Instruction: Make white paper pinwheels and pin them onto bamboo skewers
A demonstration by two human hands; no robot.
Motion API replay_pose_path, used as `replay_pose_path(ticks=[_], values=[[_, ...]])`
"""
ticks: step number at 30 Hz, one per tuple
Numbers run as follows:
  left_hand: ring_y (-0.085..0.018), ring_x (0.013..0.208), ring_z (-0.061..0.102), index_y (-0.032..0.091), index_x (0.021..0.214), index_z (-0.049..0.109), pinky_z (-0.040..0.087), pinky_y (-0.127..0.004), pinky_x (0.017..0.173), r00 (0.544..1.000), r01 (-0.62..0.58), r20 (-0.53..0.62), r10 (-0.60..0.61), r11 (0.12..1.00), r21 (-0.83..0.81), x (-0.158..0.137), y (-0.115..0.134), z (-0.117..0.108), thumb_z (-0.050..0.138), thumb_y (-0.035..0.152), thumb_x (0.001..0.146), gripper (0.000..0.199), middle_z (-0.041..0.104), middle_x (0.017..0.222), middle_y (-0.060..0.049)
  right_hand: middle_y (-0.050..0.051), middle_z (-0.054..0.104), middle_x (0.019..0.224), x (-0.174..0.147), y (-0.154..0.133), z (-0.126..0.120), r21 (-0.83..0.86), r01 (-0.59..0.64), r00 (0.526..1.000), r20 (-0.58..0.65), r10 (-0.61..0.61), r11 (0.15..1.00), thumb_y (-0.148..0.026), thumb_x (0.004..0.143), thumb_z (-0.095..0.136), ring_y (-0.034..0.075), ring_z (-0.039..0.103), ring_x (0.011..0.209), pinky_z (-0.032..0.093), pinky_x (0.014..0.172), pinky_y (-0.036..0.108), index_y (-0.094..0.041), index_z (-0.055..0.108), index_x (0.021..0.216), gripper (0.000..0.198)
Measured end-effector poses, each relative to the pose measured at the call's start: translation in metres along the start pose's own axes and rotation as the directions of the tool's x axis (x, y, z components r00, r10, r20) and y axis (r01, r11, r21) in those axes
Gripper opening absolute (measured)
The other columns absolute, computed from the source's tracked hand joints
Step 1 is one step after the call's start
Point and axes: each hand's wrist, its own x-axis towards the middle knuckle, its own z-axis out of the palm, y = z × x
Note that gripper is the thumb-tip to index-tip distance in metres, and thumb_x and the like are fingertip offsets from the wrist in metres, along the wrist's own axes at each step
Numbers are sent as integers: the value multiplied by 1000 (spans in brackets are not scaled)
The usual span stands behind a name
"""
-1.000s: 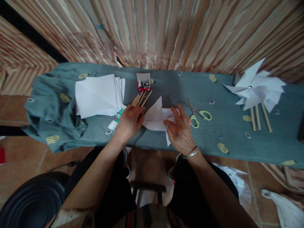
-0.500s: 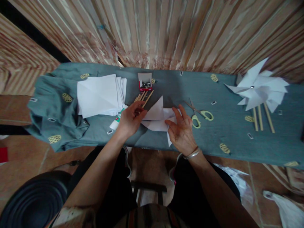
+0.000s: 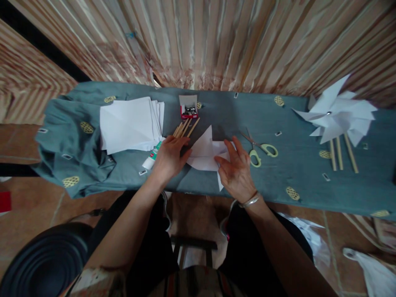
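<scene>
A white paper pinwheel (image 3: 202, 154), cut and partly folded with pointed flaps, lies on the cloth between my hands. My left hand (image 3: 170, 156) is at its left corner, thumb on the paper and fingers bent; the corner is hidden under it. On the right side my right hand (image 3: 236, 169) holds the paper down with curled fingers and thumb. Just right of that hand are scissors (image 3: 256, 148) with yellow-green handles, blades apart. Several thin wooden sticks (image 3: 185, 128) and a green-and-white glue tube (image 3: 152, 156) lie by my left hand.
A stack of white paper (image 3: 128, 126) is at the left. Behind the sticks stands an open small box (image 3: 188, 108) of shiny metal pins. Finished pinwheels (image 3: 337, 113) on sticks lie at the right. A patterned green cloth (image 3: 309, 173) covers the table; a curtain (image 3: 216, 45) hangs behind.
My left hand has shifted slightly, its fingers reaching further out and the thumb lower on the paper. The gap between the left flaps has closed. My right hand stays in place.
</scene>
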Motion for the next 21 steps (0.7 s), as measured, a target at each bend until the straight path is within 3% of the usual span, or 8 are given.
replay_pose_path(ticks=[4,10,14,18,21], values=[[-27,97,59,18,115,64,47,-44,89,1000,-11,18,10,998,55,4,0,7,62,27,82,35,72,92,-7,13,42,151,0,0,-1,9,-6,1000,27,6,1000,-17,90,48,36,26,145,35,107,54,-16,71,97,23],[-26,96,58,18,119,62,44,-44,92,998,64,4,-64,997,-46,11,2,10,67,25,77,43,73,83,-4,11,45,150,1,-1,-1,-21,0,1000,3,0,1000,-16,91,46,34,28,145,38,104,53,-19,70,95,24],[-21,93,60,17,118,63,48,-37,87,994,96,-24,-104,969,-228,11,5,7,62,25,80,38,71,86,-4,13,44,150,1,0,0,19,1,1000,9,-2,1000,-15,91,48,35,25,146,35,107,54,-17,70,96,23],[-15,73,61,17,114,66,48,-28,66,983,176,44,-177,854,-490,11,8,6,56,33,84,35,68,83,-3,12,43,151,1,1,0,36,-4,1000,19,3,999,-15,91,47,35,25,146,34,107,56,-18,70,96,24],[-14,69,60,16,109,69,49,-27,63,976,214,88,-201,785,-582,12,9,5,55,33,84,33,67,76,-2,9,45,150,1,1,1,27,-11,1000,3,11,1000,-15,91,46,32,25,147,35,107,55,-20,70,96,25]])
